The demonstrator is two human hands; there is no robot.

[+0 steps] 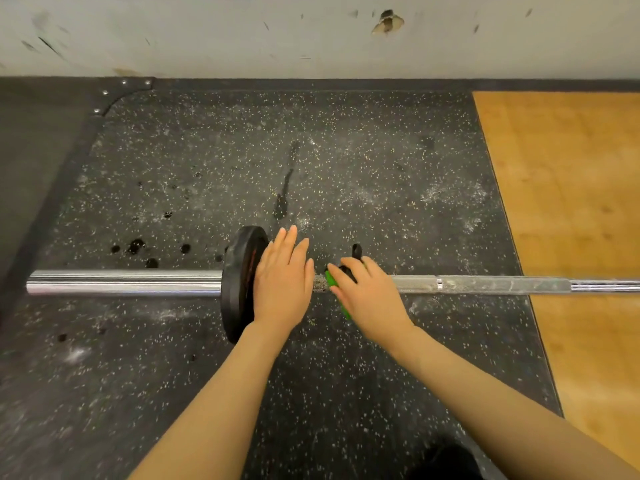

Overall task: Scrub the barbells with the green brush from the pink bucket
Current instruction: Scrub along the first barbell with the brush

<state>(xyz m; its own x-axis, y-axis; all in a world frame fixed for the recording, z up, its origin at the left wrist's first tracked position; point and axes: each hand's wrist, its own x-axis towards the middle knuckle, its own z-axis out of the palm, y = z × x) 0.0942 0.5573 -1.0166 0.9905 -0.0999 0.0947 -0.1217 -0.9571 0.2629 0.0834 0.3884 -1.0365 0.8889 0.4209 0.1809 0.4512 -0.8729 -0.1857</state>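
**Brush on the bar beside the plate**

We hold the green brush [333, 283] in our right hand [370, 296], fingers curled over its top so that only a green edge at the left and a green strip below the palm show; a black part [356, 251] sticks up past the fingers at 12 o'clock, and we cannot tell whether it belongs to the brush. The brush sits on the barbell [485, 285], which lies across the floor from 9 o'clock to 3 o'clock. A short stretch of bar between our hands looks rough and wet or soapy.

At 9 o'clock from the brush, our left hand [281, 278] lies flat on the bar with fingers straight and close together, pointing toward 12 o'clock. Its outer edge is right against the black weight plate [239, 282], which stands upright on the bar. Beyond the plate, the shiny sleeve [121, 282] runs on toward 9 o'clock. Toward 3 o'clock from the right hand the bar looks dull and streaked.

The bar rests on black rubber flooring [346, 161] flecked with pale specks, with dark wet spots [135, 246] at 10 o'clock from the plate and a dark streak [284, 199] at 12 o'clock. A wooden platform [568, 209] lies at 3 o'clock, and a scuffed wall [277, 32] closes the far side.
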